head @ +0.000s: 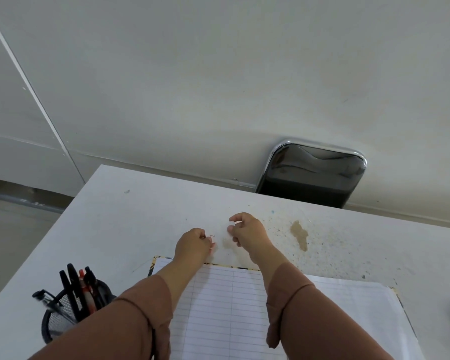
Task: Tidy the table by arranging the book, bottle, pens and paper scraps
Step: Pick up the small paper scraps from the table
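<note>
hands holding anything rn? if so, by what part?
Left hand is closed, with what looks like a small paper scrap at its fingertips. Right hand pinches at something pale above the table; too small to identify.

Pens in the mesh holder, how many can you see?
About 5 pens, all in the black mesh holder at the table's near left; the sleeve may hide more.

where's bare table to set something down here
Free: the far left table between its back edge and the pen holder; also right, past the brown stain above the open book. Crowded: the near middle, with book, left hand and right hand.
</note>
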